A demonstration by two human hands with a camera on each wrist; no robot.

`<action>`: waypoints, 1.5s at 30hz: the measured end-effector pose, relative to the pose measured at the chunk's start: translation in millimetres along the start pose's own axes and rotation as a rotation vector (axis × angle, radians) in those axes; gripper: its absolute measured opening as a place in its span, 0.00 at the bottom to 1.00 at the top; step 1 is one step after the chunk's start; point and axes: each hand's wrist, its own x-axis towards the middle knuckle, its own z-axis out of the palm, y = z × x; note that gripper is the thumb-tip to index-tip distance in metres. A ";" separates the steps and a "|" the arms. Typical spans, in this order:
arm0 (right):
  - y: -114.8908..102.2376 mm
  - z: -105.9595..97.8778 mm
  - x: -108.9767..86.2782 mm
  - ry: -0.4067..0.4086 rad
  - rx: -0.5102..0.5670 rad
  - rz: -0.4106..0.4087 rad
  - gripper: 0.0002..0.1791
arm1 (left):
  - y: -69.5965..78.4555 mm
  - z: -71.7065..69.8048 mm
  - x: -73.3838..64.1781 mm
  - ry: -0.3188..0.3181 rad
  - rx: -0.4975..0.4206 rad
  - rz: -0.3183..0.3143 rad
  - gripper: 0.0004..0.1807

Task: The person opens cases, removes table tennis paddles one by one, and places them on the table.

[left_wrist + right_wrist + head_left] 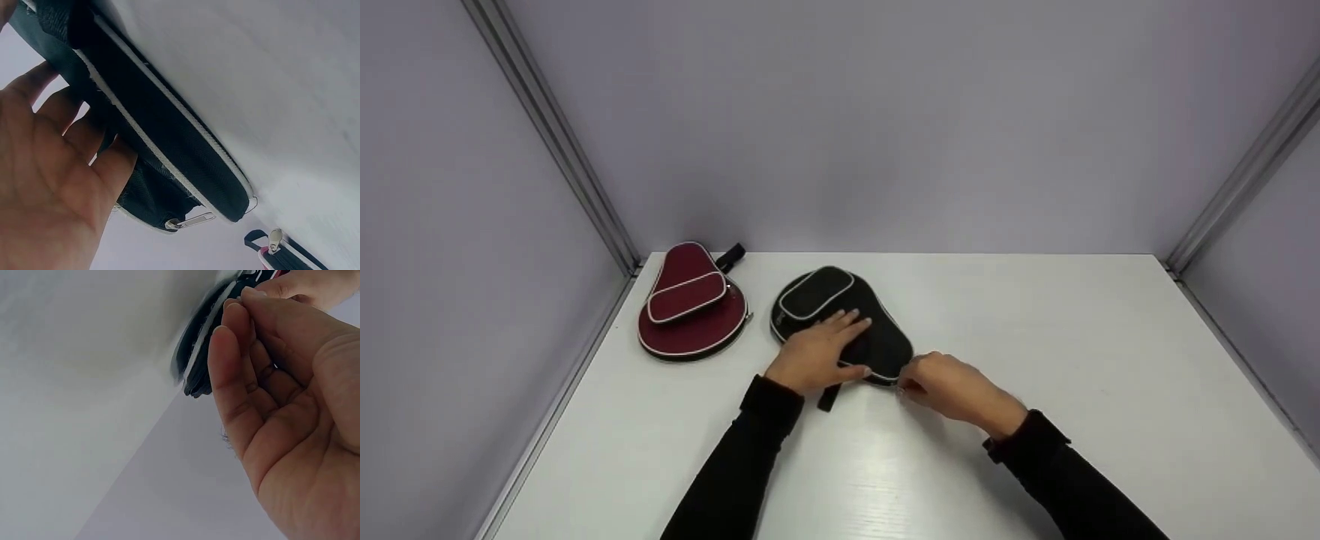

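A black table tennis bat case (877, 330) with white piping lies on the white table, its narrow end towards my right hand. My left hand (819, 356) rests on top of it, fingers spread and pressing down. At the narrow end, my right hand (952, 386) pinches the case's zipper pull between thumb and forefinger; the fingertips mostly hide the pull. In the left wrist view the case's side (163, 129) shows, with a metal pull (194, 221) on its small pocket. The black wrist strap (829, 397) sticks out below my left hand.
A dark red bat case (697, 330) with white piping and a black strap (731, 257) lies at the table's back left. Pale panels (840, 127) in grey metal frames close in the table (1072, 322) at the back and both sides.
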 end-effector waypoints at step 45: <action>45.9 -41.3 -6.8 0.041 0.122 0.035 0.17 | 6.0 2.1 -0.9 -0.074 0.015 0.113 0.48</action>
